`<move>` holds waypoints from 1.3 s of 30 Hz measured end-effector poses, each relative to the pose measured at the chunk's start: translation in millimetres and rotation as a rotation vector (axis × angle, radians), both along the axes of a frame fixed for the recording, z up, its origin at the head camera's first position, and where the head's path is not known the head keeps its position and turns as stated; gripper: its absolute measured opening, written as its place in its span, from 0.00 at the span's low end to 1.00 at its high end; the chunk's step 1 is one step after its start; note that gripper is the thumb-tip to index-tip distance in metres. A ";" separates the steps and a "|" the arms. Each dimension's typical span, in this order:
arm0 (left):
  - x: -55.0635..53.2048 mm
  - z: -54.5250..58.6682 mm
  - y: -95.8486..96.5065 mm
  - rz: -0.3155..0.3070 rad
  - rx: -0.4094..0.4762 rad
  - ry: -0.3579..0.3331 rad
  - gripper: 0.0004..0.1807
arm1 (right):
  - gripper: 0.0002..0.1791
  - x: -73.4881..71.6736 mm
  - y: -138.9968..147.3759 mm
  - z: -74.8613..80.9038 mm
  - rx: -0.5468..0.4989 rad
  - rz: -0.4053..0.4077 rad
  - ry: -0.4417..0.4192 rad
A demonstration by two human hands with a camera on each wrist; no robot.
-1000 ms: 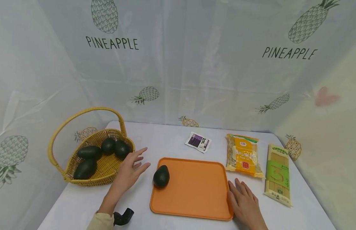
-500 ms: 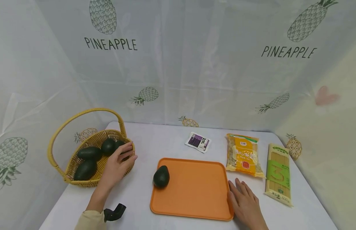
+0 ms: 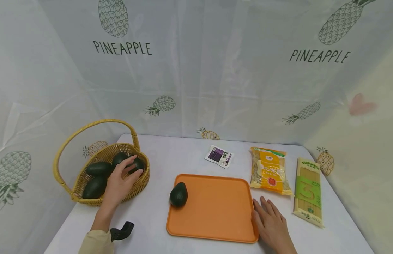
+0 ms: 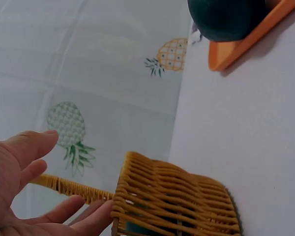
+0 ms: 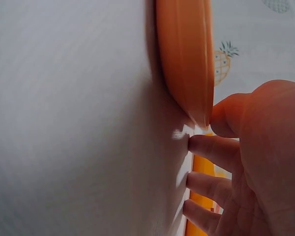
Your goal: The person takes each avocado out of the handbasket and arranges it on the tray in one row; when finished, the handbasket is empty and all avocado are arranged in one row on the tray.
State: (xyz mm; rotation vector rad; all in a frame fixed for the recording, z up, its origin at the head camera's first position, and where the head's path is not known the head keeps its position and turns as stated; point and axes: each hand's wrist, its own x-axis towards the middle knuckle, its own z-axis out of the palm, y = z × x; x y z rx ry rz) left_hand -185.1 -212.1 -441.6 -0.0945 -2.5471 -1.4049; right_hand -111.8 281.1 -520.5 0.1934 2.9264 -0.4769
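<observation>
My left hand [image 3: 118, 184] hovers over the right side of a wicker basket [image 3: 145, 178], fingers spread and relaxed, holding nothing. Several dark green avocados lie in the basket; the rightmost avocado [image 3: 137, 164] is partly behind my fingertips. In the left wrist view the fingers [image 4: 96, 219] reach past the basket's rim [image 4: 137, 160]. One more avocado [image 3: 179, 194] sits at the left edge of an orange tray [image 3: 218, 208]. My right hand [image 3: 272, 224] lies beside the tray's right edge, thumb [image 5: 228, 115] at the rim and the other fingers on the table.
A yellow bag of grain [image 3: 269, 171] and a green-banded pack of noodles [image 3: 307, 192] lie at the right. Behind the tray is a small white and purple sachet [image 3: 219, 156]. The basket's tall handle [image 3: 98, 121] arches on the left. A pineapple-print curtain [image 3: 215, 70] hangs behind the table.
My left hand has moved left, from the gap between basket and tray to over the basket's right side. The right hand has stayed at the tray.
</observation>
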 end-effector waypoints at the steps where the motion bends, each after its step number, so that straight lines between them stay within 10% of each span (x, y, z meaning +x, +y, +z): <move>1: -0.7 0.0 -1.1 0.007 -0.010 -0.002 0.33 | 0.32 0.2 0.1 -0.3 -0.001 0.000 0.003; 22: -22.5 -18.2 -12.6 0.086 -0.246 0.040 0.31 | 0.32 -1.4 -0.6 -1.9 -0.003 -0.008 0.007; 39: -53.7 -27.7 -19.2 -0.023 -0.320 -0.209 0.40 | 0.33 -3.6 1.8 -1.6 0.001 0.006 -0.011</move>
